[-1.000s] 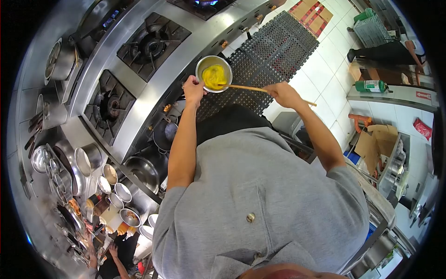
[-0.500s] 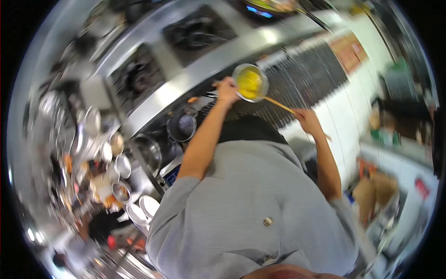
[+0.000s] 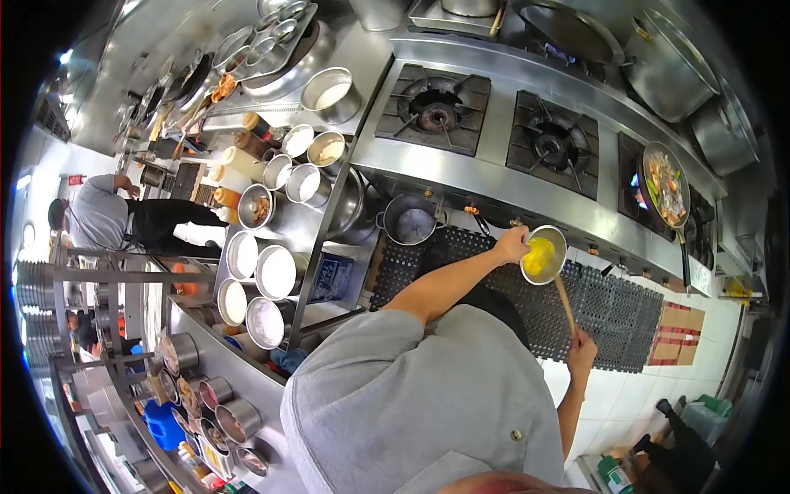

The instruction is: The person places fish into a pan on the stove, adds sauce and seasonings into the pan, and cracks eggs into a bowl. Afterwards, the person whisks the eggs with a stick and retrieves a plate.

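My left hand is closed on the near-left edge of a small metal bowl, held out in front of the stove. Inside lies a bright yellow, wet-looking mixture. My right hand grips a long wooden stick by its lower end. The stick's upper end meets the bowl's rim; whether its tip is inside, I cannot tell.
A steel stove with a bare burner runs across the front. To the right sits a frying pan with food, its handle jutting out. Several metal pots line the left counter. Black mats cover the floor. Another person stands far left.
My view has swung left, bringing the counter pots and stove into clearer sight. Bowl and stick, still held, now appear lower and farther right in the view.
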Motion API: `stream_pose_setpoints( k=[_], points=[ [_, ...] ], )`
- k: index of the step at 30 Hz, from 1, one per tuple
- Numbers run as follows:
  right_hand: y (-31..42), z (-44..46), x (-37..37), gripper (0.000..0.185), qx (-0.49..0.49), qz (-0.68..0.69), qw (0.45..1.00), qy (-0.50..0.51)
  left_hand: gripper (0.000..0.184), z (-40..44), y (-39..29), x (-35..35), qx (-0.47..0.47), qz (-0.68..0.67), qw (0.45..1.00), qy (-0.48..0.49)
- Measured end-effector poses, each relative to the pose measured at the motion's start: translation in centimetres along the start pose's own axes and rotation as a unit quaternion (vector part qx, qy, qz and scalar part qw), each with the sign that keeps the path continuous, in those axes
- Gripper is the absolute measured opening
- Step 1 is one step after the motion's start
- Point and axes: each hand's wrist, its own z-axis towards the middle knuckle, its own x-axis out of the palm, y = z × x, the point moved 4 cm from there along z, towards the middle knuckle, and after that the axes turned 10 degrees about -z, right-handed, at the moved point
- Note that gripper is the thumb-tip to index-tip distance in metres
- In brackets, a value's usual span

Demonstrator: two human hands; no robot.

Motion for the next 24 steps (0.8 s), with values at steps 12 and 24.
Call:
stream_pose_setpoints(
  k=[12, 24],
  points=[
    [0.9, 0.5, 0.0, 0.024, -0.014, -0.014, 1.000, -0.011, 0.015, -1.1, -0.8, -1.1, -0.018, -0.020, 0.999, -0.017],
    [0.5, -0.6, 0.0, 0.025, -0.014, 0.031, 0.996, -0.086, 0.014, -0.9, -0.9, -0.3, -0.050, -0.013, 0.999, 0.011]
  ],
)
